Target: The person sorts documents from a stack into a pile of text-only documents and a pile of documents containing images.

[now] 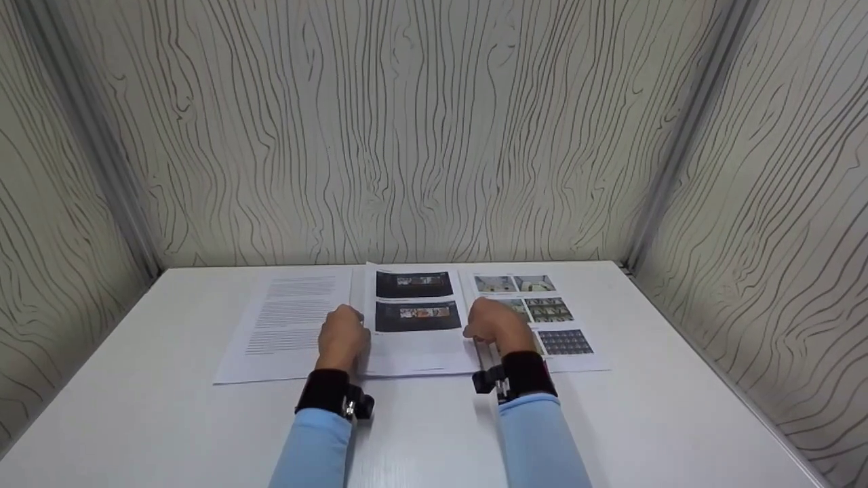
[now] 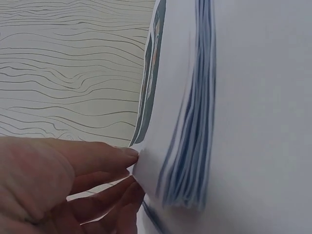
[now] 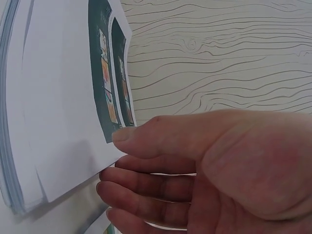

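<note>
A stack of printed paper sheets (image 1: 417, 349) lies in the middle of the table, its top sheet carrying two dark pictures. At the stack's left edge my left hand (image 1: 342, 333) pinches the paper between thumb and fingers; the left wrist view shows the thumb (image 2: 109, 155) on the sheet's edge and the layered sheet edges (image 2: 190, 161) close by. On the opposite edge my right hand (image 1: 498, 324) grips the paper, with the thumb (image 3: 141, 139) on top beside the dark pictures and the curled fingers underneath.
To the left lies a sheet of printed text (image 1: 295, 318), partly behind the left hand. A sheet with several small colour pictures (image 1: 576, 356) lies to the right, partly under the right hand. The white table (image 1: 420, 440) meets a wood-grain patterned wall (image 1: 407, 135) behind.
</note>
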Action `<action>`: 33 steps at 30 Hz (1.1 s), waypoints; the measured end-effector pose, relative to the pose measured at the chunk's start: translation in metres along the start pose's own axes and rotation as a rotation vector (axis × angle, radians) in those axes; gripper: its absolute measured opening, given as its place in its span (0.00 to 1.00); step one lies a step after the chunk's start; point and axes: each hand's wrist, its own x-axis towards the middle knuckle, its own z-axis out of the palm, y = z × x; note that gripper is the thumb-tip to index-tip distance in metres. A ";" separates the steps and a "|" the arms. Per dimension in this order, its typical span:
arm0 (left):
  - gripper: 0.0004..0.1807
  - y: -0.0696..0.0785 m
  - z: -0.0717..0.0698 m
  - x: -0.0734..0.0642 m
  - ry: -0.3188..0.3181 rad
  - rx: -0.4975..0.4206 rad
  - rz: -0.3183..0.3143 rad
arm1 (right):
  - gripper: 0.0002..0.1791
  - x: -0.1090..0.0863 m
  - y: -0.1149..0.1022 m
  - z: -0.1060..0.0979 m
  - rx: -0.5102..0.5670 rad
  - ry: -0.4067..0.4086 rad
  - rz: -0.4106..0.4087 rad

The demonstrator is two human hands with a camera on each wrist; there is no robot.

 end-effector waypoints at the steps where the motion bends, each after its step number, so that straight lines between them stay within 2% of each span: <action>1: 0.19 0.001 0.000 0.000 0.001 0.001 -0.004 | 0.15 -0.001 0.000 0.000 0.000 0.003 -0.001; 4: 0.20 0.003 0.000 0.000 -0.001 -0.006 -0.016 | 0.08 -0.003 -0.002 -0.002 0.002 0.007 0.001; 6: 0.20 0.004 0.000 0.001 0.000 -0.021 -0.025 | 0.07 -0.004 -0.003 -0.003 0.001 0.013 -0.009; 13: 0.16 0.010 0.002 0.002 0.004 -0.122 -0.011 | 0.18 -0.001 -0.004 -0.003 0.041 0.027 -0.040; 19: 0.15 0.010 0.006 0.003 -0.014 -0.165 0.006 | 0.22 0.001 -0.005 -0.002 0.081 0.025 -0.042; 23: 0.14 0.010 0.009 0.004 0.005 -0.158 0.020 | 0.12 0.000 -0.005 -0.001 0.101 0.011 -0.037; 26: 0.14 0.011 0.010 0.005 0.011 -0.152 0.008 | 0.04 0.000 -0.005 -0.001 0.113 0.005 -0.033; 33: 0.16 0.013 0.010 0.004 -0.001 -0.145 -0.031 | 0.05 -0.001 -0.005 -0.001 0.112 0.017 -0.026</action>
